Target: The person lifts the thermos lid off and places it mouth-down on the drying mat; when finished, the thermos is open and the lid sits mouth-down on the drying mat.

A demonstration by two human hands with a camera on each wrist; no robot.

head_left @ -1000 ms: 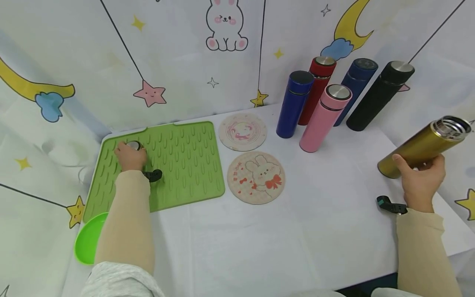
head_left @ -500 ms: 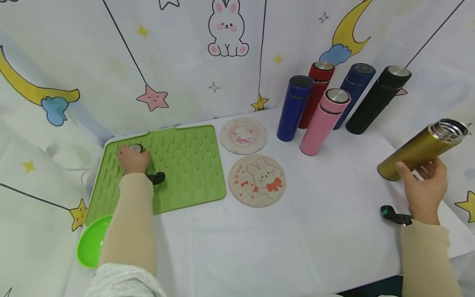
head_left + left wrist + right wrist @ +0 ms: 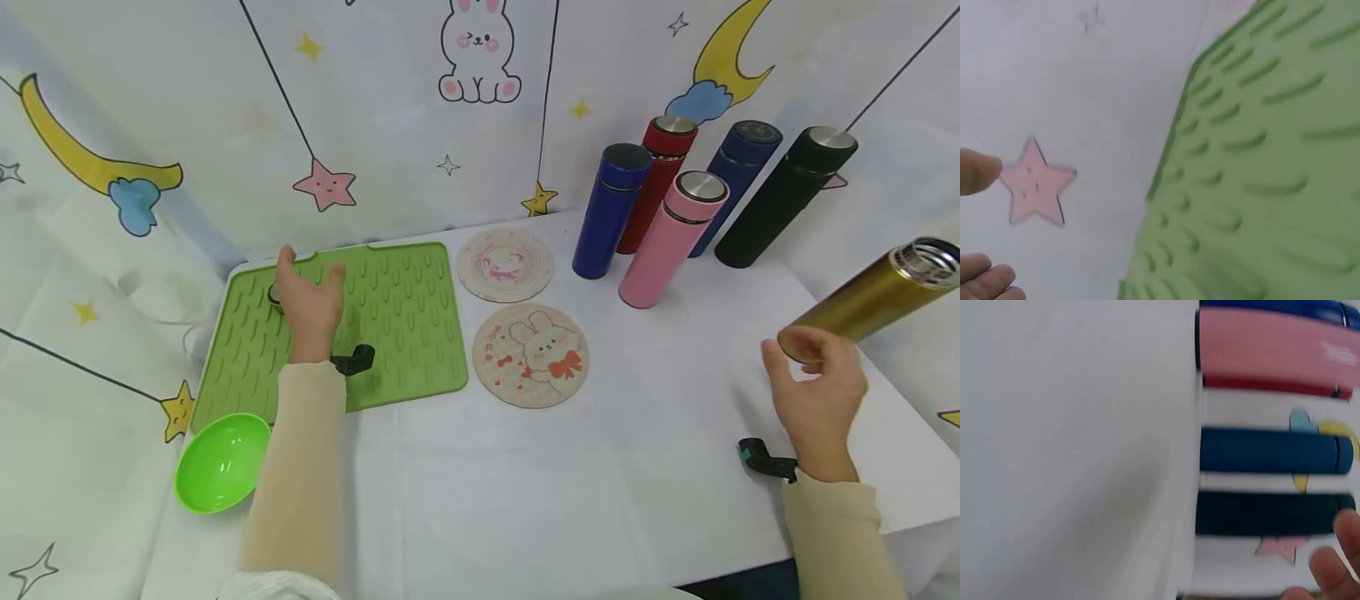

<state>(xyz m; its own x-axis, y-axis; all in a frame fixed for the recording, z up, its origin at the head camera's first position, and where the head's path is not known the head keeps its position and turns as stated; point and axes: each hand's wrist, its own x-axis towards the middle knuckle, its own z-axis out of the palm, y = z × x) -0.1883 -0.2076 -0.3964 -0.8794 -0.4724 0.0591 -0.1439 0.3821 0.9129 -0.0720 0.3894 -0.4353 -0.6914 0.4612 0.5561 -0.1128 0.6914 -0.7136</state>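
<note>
Hands [image 3: 309,312] [image 3: 821,400] drawn back, gold bottle [image 3: 873,296] upright, mouth [image 3: 917,265] upward.

I see a pale backdrop [image 3: 397,125] printed with a rabbit [image 3: 480,67], stars [image 3: 326,185] and moons [image 3: 718,54]. Against it, I see a white-covered table [image 3: 540,483], its shadows soft.

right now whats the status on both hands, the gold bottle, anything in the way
Left hand over green mat, holding nothing. Right hand loosely curled, holding nothing. Gold bottle standing, uncapped. In the way: right hand, partly hiding the bottle's base.

L hand [image 3: 309,308] spread, R hand [image 3: 821,396] loosely curled
</note>
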